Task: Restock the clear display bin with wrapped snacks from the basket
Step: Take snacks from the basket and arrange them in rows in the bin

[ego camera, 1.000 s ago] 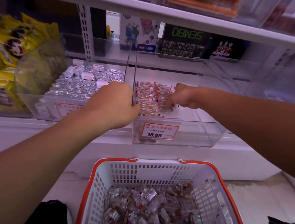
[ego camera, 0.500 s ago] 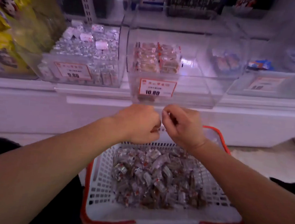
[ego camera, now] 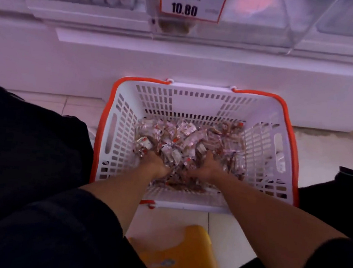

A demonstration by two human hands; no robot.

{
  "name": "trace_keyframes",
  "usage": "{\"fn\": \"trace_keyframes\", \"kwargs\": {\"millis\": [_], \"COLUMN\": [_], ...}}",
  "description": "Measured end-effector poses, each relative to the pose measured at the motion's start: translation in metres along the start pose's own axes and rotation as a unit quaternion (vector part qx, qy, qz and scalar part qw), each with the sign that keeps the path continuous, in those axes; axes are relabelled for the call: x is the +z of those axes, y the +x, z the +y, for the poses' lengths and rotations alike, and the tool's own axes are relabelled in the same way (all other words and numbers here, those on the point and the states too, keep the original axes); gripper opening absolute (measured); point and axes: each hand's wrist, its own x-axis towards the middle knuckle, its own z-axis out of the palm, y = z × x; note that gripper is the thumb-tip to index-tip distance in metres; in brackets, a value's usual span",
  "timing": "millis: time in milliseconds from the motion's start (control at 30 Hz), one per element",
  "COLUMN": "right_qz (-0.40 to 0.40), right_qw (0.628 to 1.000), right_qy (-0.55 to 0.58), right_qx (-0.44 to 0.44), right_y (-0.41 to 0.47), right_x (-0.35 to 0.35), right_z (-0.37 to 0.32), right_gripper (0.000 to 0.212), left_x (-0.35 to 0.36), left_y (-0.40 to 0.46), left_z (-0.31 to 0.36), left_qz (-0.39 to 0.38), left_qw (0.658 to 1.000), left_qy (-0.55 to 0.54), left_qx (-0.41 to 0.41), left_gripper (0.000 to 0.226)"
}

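Note:
A white basket (ego camera: 120, 133) with an orange rim stands on the floor below the shelf, and a pile of wrapped snacks (ego camera: 188, 135) covers its bottom. Both my hands reach down into that pile. My left hand (ego camera: 155, 164) is sunk in at the near left, its fingers hidden under the wrappers. My right hand (ego camera: 207, 166) is dug in beside it at the near right, fingertips also covered. Only the lower front of the clear display bin (ego camera: 257, 23) shows at the top edge, carrying a 10.80 price tag (ego camera: 192, 2).
A white shelf base (ego camera: 177, 67) runs behind the basket. My dark-clothed knees (ego camera: 31, 153) flank the basket on both sides. A yellow object (ego camera: 179, 251) lies on the tiled floor just in front of me. Neighbouring clear bins are blurred at the top left.
My view has tilted down from the shelf to the basket. Both hands dropped from in front of the bin into the snack pile.

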Motion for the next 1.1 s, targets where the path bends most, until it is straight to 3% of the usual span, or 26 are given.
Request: {"fn": "trace_keyframes", "kwargs": {"millis": [67, 267, 367, 467, 533, 600, 767, 967, 1033, 1100], "right_qz": [0.034, -0.003, 0.045, 0.065, 0.068, 0.048, 0.063, 0.083, 0.084, 0.066], "right_qw": [0.998, 0.998, 0.998, 0.998, 0.997, 0.998, 0.996, 0.969, 0.968, 0.972], "right_qy": [-0.007, 0.061, 0.036, 0.022, 0.014, 0.027, 0.06, 0.229, 0.232, 0.224], "right_qx": [0.047, 0.007, -0.013, 0.002, 0.019, 0.024, 0.019, 0.038, 0.031, 0.023], "right_y": [0.008, 0.029, 0.034, 0.039, 0.041, 0.041, 0.03, 0.011, 0.004, -0.004], "right_x": [0.012, 0.022, 0.018, 0.015, 0.011, 0.009, 0.009, -0.003, -0.009, -0.015], "right_z": [0.002, 0.006, 0.005, 0.003, 0.002, 0.002, 0.0, -0.005, -0.012, -0.017], "right_gripper": [0.142, 0.142, 0.124, 0.089, 0.07, 0.067, 0.061, 0.051, 0.044, 0.023], "left_x": [0.01, 0.013, 0.017, 0.022, 0.026, 0.029, 0.032, 0.025, 0.021, 0.014], "left_y": [0.01, 0.026, 0.029, 0.029, 0.031, 0.032, 0.028, 0.022, 0.017, 0.01], "left_z": [-0.001, 0.001, 0.002, 0.001, 0.0, -0.002, -0.004, -0.007, -0.01, -0.012], "left_qz": [0.028, 0.002, -0.015, -0.023, -0.029, -0.059, -0.092, -0.118, -0.137, -0.159], "left_qw": [0.999, 0.987, 0.99, 0.997, 0.999, 0.998, 0.985, 0.985, 0.98, 0.973], "left_qy": [0.02, 0.159, 0.134, 0.074, 0.029, 0.008, -0.131, -0.106, -0.126, -0.154], "left_qx": [0.009, 0.035, 0.044, 0.023, -0.005, -0.021, -0.059, -0.064, -0.067, -0.069], "left_gripper": [0.11, 0.09, 0.062, 0.067, 0.052, 0.036, 0.039, 0.02, 0.02, 0.021]}}
